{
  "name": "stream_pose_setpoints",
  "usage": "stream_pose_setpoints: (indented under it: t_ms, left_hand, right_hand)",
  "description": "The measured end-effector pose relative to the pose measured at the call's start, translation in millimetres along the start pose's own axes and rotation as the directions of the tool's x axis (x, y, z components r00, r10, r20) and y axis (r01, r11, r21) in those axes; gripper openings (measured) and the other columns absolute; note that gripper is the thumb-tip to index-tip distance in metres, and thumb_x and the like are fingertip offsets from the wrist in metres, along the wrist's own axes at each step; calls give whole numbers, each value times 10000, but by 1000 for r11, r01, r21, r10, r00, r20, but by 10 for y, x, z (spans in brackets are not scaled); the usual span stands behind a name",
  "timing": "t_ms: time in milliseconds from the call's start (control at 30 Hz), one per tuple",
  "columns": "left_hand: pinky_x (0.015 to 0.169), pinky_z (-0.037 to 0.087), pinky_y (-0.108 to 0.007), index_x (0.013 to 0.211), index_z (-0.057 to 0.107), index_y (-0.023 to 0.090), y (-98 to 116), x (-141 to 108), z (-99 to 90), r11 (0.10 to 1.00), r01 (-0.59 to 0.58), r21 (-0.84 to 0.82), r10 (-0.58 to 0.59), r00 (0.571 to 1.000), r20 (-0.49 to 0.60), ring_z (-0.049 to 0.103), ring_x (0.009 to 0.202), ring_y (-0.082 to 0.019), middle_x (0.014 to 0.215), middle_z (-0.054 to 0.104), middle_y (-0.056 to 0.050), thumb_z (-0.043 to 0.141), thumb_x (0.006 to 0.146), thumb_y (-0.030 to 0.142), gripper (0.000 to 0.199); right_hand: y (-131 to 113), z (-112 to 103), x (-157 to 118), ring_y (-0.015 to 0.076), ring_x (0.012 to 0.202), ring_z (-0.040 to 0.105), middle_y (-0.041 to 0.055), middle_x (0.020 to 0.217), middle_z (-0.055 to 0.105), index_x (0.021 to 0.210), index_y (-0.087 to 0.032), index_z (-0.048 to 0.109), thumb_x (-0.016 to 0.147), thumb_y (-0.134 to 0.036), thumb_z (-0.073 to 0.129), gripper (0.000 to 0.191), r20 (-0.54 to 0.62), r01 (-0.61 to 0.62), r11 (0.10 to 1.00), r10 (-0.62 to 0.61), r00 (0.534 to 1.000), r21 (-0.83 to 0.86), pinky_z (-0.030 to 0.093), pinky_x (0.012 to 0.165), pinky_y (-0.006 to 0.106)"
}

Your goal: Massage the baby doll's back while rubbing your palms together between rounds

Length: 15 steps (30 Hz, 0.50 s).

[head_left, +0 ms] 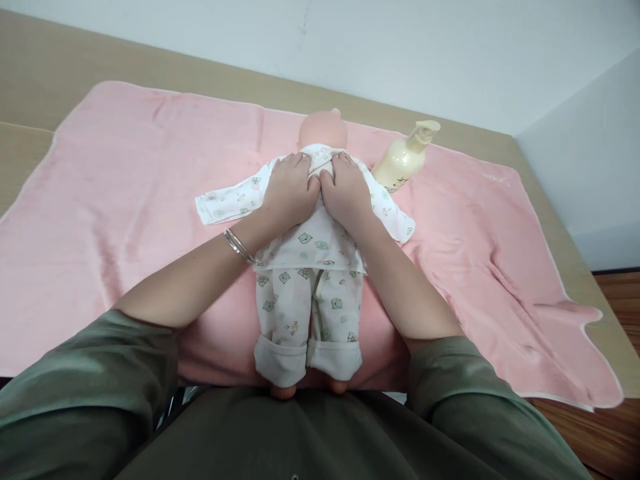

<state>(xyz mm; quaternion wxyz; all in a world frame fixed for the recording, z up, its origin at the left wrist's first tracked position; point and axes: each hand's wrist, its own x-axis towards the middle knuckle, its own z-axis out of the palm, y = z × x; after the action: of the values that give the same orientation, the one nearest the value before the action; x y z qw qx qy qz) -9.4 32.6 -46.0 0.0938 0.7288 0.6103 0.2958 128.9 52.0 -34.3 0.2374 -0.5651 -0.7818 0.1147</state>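
Green shirt [260, 440] closest, pink blanket [165, 147] over my wooden desk [150, 60], pale walls [400, 53], doll [319, 128] lying clothed on blanket, my left hand [294, 189] and right hand [346, 190] on its top [315, 245], grip impossible to tell, doll's face hidden.

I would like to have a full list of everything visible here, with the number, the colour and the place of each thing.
doll: 1, pinkish, on blanket
top: 1, white, patterned, on doll
trousers: 1, white, patterned, cuffs turned up, on doll
pump bottle: 1, pale yellow, right of doll
blanket: 1, pink, on table
table: 1, light wood, under blanket
walls: 2, whitish, behind
floor: brown, lower right
bangles: count unclear, silvery, left wrist
hands: 2, bare, left and right, on top
sleeves: 2, green, on arms
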Motion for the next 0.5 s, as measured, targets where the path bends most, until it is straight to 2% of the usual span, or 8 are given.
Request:
stream_pose_setpoints:
  t_ms: [100,200,333,500]
  left_hand:
    - [1276,381,-583,1373,621,185,-23,-1,21,1000,14,-19,-15,1000,-3,546,1435,-357,1439,661,-183,346,994,264,475]
    - [1307,313,-650,1446,583,214,-55,15,37,997,52,-51,-53,999,0,471,1510,-379,1508,624,-166,363,980,311,524]
    - [1286,356,-624,1385,628,231,-73,58,12,995,77,-67,-74,997,36,519,1451,-384,1460,656,-156,383,965,348,501]
    - [1279,385,-573,1355,633,206,-48,76,-20,997,67,-32,-66,997,32,556,1402,-366,1450,660,-154,365,972,351,489]
  right_hand:
    - [-66,-28,-58,349,1463,543,214,1435,665,1307,-72,652,1014,-252,370,444,-40,-40,999,38,998,-33,396,1300,545]
    - [-113,-39,-114,327,1339,621,172,1317,717,1246,-129,668,1018,-250,404,369,-94,-89,996,87,992,-22,472,1222,491]
    - [-104,-12,-134,317,1204,676,129,1213,752,1093,-173,694,1017,-245,449,266,-137,-97,995,96,986,-2,546,1084,470]
    - [-95,6,-109,326,1249,670,146,1246,744,1046,-170,682,1033,-237,443,248,-125,-74,997,70,990,-36,547,1108,502]
